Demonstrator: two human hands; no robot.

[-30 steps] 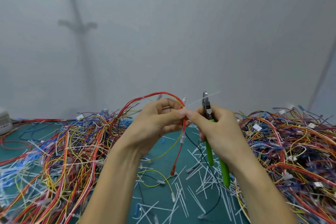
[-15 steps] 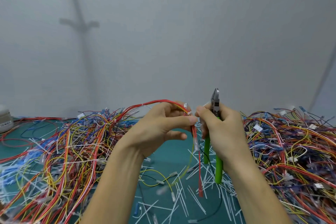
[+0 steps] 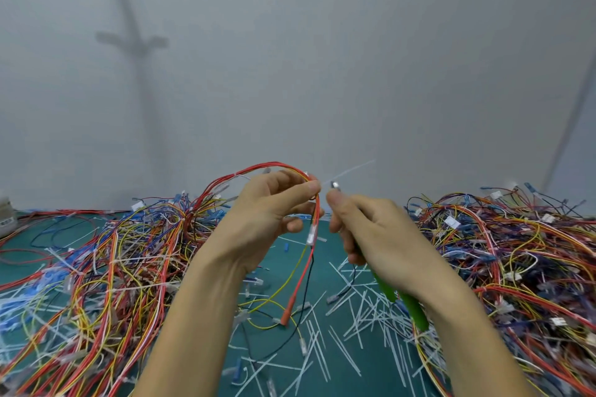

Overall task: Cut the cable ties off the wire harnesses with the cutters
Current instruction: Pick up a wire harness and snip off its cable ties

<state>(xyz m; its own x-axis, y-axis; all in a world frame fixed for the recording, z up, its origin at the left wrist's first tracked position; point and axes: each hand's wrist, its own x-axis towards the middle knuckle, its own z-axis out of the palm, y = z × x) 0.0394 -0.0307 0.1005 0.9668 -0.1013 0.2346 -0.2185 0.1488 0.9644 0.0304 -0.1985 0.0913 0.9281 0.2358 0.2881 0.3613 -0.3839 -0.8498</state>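
**Cable tie (image 3: pixel 351 170) presented to the cutters (image 3: pixel 414 311), raised above the counter (image 3: pixel 380 377)**
The tie juts from the wire harness (image 3: pixel 317 206). The left hand (image 3: pixel 267 216) pinches the harness in its fingers to steady it, and the right hand (image 3: pixel 377 235) wraps its fingers round the green handles. Half a second earlier the cutter head stood upright; it now leans toward the tie.

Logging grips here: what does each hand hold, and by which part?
The left hand pinches the red wire harness at the top of its bend; the right hand grips the cutters by their green handles.
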